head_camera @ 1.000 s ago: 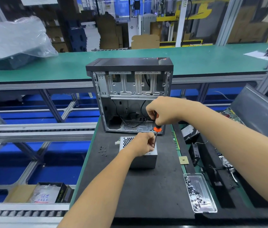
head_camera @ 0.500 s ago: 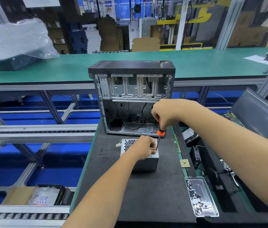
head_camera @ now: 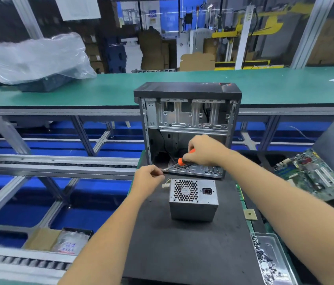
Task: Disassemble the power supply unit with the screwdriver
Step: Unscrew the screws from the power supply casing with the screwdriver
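Right hand (head_camera: 205, 150) is gripping the screwdriver (head_camera: 180, 161) by its handle; left hand (head_camera: 148, 178) is pinching its tip. The PSU (head_camera: 192, 199) is sitting untouched on the mat (head_camera: 182, 254), before the case (head_camera: 186, 112).

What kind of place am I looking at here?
Most likely a factory line for taking apart computers: an opened computer case and a power supply unit on a workbench mat, roller conveyors beside it, and a pulled motherboard.

Front of mat (head_camera: 182, 254): bare, open to a hand.
Back edge: computer case (head_camera: 187, 128) blocks it.
Middle: power supply unit (head_camera: 193, 199) stands apart from the case.
Right edge: screw tray (head_camera: 275, 262).
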Motion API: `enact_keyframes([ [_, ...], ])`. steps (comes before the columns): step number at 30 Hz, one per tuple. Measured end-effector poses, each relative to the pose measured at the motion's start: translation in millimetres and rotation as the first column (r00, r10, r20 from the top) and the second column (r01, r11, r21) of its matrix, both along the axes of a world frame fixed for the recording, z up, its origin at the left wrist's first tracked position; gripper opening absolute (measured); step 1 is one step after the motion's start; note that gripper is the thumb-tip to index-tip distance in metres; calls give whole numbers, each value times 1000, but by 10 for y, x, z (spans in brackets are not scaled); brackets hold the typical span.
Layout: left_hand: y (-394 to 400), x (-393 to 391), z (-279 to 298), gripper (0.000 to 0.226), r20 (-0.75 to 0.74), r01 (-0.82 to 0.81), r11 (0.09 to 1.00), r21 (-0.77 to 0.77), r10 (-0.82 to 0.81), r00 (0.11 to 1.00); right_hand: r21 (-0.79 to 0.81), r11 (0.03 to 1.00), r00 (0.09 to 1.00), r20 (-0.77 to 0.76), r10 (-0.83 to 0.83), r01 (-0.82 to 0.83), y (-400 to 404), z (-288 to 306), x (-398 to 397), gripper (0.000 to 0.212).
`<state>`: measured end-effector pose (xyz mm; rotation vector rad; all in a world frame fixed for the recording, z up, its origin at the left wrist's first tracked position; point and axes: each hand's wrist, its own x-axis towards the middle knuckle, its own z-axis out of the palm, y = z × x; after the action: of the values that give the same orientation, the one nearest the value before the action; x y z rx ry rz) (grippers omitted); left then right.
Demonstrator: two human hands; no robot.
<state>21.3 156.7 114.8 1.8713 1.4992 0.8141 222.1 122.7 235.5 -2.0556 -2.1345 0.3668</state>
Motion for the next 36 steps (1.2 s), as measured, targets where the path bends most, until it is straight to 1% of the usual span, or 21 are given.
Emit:
enact_keyframes([
  [1, 10, -112, -30, 19, -18, -23, 1000, -7, 23, 1000, -8, 1000, 999, -50, -20, 20, 25, -110, -37, 39],
  [5, 56, -429, -246, 21, -86, -99, 993, -66, 93, 992, 18, 999, 982, -186, -33, 37, 111, -484, -166, 21],
  [7, 54, -504, -356, 22, -104, -124, 989, -80, 115, 988, 29, 998, 974, -222, -50, 58, 133, -589, -212, 29],
  [9, 62, -560, -459, 24, -123, -143, 986, -90, 132, 984, 8, 998, 975, -212, -63, 66, 177, -662, -247, 33],
  [11, 91, -595, -562, 24, -136, -153, 981, -122, 136, 981, -18, 999, 986, -164, -37, 34, 219, -723, -275, 30],
  [14, 147, -612, -694, 19, -183, -151, 973, -174, 119, 976, -33, 997, 996, -60, 65, -67, 268, -827, -328, 32],
  [16, 170, -618, -776, 17, -220, -154, 969, -195, 110, 969, -34, 991, 991, -26, 128, -129, 299, -908, -356, 31],
  [18, 195, -630, -845, 15, -250, -181, 962, -206, 127, 960, -37, 985, 984, -54, 168, -170, 327, -982, -380, 30],
  [21, 290, -628, -939, 15, -289, -238, 950, -201, 174, 941, -40, 980, 974, -125, 187, -193, 353, -1061, -415, 22],
  [24, 387, -555, -1005, 13, -304, -257, 945, -201, 190, 934, -38, 976, 972, -105, 210, -215, 428, -1098, -449, 21],
  [28, 440, -447, -1065, 4, -357, -250, 940, -234, 156, 921, -52, 971, 968, -103, 228, -234, 539, -1135, -463, 24],
  [31, 460, -412, -1117, 8, -384, -245, 935, -256, 134, 914, -45, 972, 967, -114, 226, -232, 590, -1168, -454, 18],
  [36, 486, -403, -1139, 8, -401, -216, 940, -265, 97, 911, -47, 973, 968, -124, 217, -225, 651, -1192, -399, 21],
])
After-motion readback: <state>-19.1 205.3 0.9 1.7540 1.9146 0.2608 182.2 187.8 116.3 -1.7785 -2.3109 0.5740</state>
